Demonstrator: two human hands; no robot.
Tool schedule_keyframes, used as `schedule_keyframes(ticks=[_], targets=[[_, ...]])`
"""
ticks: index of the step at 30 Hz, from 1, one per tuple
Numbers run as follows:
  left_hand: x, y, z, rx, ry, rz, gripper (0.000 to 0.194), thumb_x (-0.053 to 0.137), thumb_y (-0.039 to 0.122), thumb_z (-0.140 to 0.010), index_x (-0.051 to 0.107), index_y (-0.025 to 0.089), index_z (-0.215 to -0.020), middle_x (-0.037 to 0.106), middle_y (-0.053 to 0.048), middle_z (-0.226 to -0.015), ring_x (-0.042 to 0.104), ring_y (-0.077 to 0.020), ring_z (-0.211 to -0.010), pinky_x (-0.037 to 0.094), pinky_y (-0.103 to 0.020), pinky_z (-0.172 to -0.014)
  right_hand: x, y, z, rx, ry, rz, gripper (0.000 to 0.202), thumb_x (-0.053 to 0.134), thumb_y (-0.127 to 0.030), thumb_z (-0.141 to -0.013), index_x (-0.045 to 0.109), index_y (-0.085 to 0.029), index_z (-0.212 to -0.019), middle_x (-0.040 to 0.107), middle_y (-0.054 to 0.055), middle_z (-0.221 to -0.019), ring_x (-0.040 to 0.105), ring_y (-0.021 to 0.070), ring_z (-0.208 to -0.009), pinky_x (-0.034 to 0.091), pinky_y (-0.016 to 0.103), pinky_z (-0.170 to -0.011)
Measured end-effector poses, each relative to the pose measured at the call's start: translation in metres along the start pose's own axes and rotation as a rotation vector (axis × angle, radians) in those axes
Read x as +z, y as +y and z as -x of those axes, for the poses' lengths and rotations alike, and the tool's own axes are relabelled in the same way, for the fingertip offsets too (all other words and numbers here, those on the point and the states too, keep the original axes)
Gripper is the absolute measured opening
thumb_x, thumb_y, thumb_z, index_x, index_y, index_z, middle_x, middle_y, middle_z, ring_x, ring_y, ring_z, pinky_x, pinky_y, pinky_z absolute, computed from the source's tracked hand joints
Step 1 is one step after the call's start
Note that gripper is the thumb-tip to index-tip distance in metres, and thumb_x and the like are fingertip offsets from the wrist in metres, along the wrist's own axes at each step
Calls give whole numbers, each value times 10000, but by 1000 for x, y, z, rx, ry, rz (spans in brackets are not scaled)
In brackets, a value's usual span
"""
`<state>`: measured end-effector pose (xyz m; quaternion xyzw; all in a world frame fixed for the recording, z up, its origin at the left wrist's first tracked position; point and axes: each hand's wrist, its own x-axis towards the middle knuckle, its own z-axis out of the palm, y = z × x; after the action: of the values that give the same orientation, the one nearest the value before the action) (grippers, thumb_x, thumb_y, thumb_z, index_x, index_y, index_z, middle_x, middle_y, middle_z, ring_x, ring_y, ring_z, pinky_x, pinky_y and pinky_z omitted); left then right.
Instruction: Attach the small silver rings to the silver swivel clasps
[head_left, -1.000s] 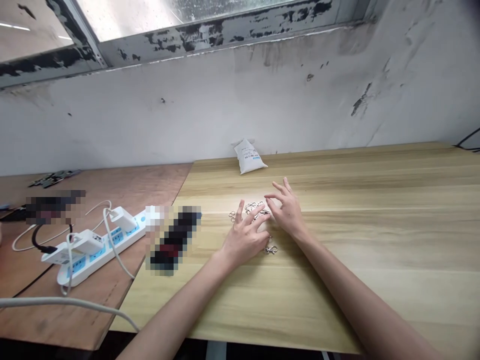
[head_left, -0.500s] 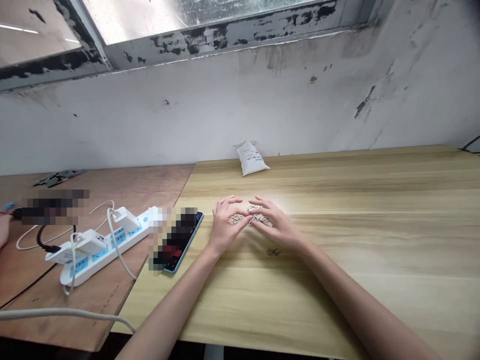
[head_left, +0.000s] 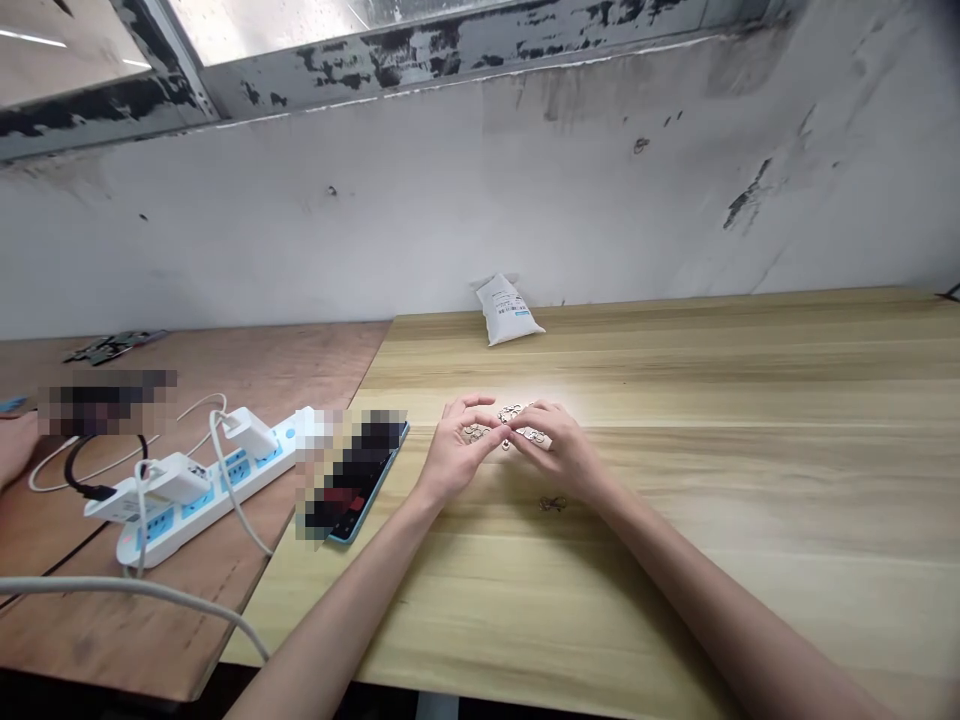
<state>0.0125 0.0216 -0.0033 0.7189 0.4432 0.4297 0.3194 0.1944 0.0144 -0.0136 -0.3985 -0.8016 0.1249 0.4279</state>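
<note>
My left hand (head_left: 456, 452) and my right hand (head_left: 561, 450) meet at their fingertips above the wooden table. Thumb and index finger are pinched together on each side. A small metal ring (head_left: 505, 446) shows just under the joined fingertips, apparently held between them; the fingers cover part of it. Behind and around the fingers lies a loose pile of small metal rings (head_left: 513, 412), partly hidden by both hands. Nearer to me, below my right hand, a little separate cluster of metal rings (head_left: 553, 504) rests on the table.
A white plastic package (head_left: 508, 310) lies near the wall. Left of my hands is a phone (head_left: 367, 490), partly blurred out. A white power strip (head_left: 217, 495) with chargers and cables occupies the brown table. Another person's hand (head_left: 16, 445) shows at the far left edge.
My right hand's fingers have curled in, and its fingertips now touch those of my left hand. The other person's hand has come further into view. The camera view has shifted slightly.
</note>
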Motion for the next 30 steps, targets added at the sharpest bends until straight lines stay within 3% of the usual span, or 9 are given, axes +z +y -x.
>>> schedule_keyframes(ticks=[10, 19, 26, 30], targets=[[2, 6, 6, 101, 69, -193, 56, 673, 257, -833, 717, 245, -801, 620, -37, -1189, 464, -231, -1274, 369, -463, -1100, 1, -8, 2, -52, 80, 201, 159, 542, -215, -915, 631, -224, -783, 687, 5, -709, 548, 172, -700, 382, 361, -791], [2, 6, 5, 89, 64, -204, 59, 669, 216, -816, 715, 239, -788, 627, -36, -1178, 457, -233, -1275, 361, -473, -1102, 4, -9, 1, -86, 70, 365, 198, 521, -221, -930, 639, -226, -771, 693, 13, -724, 557, 185, -749, 375, 374, -859], [0, 6, 4, 124, 11, -234, 74, 657, 170, -788, 666, 218, -732, 615, -39, -1212, 443, -245, -1286, 346, -486, -1100, 4, -1, 2, 16, -30, 174, 106, 580, -240, -883, 611, -221, -784, 687, 23, -795, 578, 190, -792, 386, 344, -767], [-5, 7, 3, 199, -22, -358, 85, 661, 150, -767, 668, 233, -746, 610, -34, -1221, 429, -263, -1299, 319, -515, -1098, 0, 4, 2, -31, -33, 171, 134, 560, -273, -914, 657, -229, -833, 700, 32, -800, 576, 193, -779, 387, 354, -776]])
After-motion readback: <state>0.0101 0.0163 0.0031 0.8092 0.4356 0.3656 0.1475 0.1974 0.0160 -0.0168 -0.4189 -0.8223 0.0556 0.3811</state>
